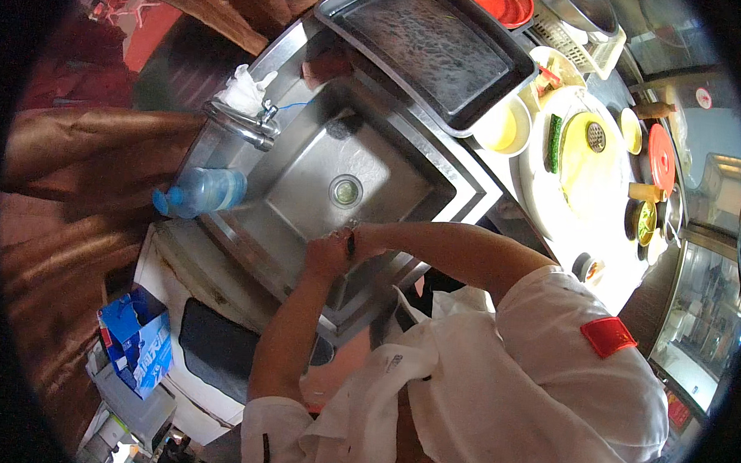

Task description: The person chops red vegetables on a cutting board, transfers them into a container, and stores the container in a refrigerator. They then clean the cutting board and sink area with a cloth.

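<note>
My left hand (325, 254) and my right hand (368, 239) meet over the near side of a stainless steel sink (310, 196). They touch each other, fingers bent and partly hidden. A small dark strip (350, 243) shows between them; what it is I cannot tell. Something pale and shiny, perhaps water or clear film, is at the fingertips. Beyond my hands lies the sink's round drain strainer (346, 192), with pale bits in it. A chrome faucet (242, 126) reaches in from the left rim, a crumpled white cloth or glove (248, 91) on top of it.
A blue-capped plastic bottle (208, 192) lies on the sink's left ledge. A black baking tray (426, 50) overlaps the far rim. To the right, a large round board (577, 171) carries a cucumber (555, 143), near several bowls. A blue carton (137, 339) stands at lower left.
</note>
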The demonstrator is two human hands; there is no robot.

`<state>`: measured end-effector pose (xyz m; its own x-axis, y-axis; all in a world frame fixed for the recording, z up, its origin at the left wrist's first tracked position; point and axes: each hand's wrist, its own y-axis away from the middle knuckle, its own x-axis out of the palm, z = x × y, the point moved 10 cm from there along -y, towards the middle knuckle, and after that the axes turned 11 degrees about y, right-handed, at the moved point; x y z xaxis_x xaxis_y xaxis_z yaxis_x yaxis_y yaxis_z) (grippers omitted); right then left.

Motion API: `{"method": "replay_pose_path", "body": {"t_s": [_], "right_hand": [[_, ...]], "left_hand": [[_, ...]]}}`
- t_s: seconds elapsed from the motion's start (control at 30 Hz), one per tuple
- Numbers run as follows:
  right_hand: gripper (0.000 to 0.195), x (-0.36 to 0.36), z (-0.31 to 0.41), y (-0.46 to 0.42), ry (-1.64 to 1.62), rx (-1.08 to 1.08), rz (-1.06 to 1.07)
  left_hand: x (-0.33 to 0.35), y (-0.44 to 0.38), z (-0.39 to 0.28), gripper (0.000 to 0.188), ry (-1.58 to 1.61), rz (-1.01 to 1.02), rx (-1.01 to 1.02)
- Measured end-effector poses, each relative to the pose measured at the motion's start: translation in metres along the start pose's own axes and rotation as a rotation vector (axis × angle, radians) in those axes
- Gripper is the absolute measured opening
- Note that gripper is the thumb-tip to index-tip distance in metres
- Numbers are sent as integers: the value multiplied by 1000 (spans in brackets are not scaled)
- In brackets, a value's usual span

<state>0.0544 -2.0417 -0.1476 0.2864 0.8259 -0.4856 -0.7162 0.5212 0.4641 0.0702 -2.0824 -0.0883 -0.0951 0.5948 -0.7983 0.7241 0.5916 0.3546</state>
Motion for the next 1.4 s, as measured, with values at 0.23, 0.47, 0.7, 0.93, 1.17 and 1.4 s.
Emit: {"method": "replay_pose_path", "body": {"t_s": [0.23,0.47,0.7,0.93,1.17,1.4], "right_hand": [[77,-143,72,119,395,-269,-689],[49,-168,158,128,832,-601,-503],[13,-168,116,59,943,-206,-294],[14,-154,80,42,923,16,-181],[15,-126,27,23,618,368,-153],[19,-119,30,32,401,327,-146]], "left_hand": [[41,54,36,20,1764,266,-873],[-39,75,-85,14,1932,757,-741],[-61,33,-32,18,1384,221,-683],[-57,-7,-1,27,718,-105,-260],[-37,-11,25,29,222,-82,-292],[-84,3,-7,22,81,-222,-139]]}}
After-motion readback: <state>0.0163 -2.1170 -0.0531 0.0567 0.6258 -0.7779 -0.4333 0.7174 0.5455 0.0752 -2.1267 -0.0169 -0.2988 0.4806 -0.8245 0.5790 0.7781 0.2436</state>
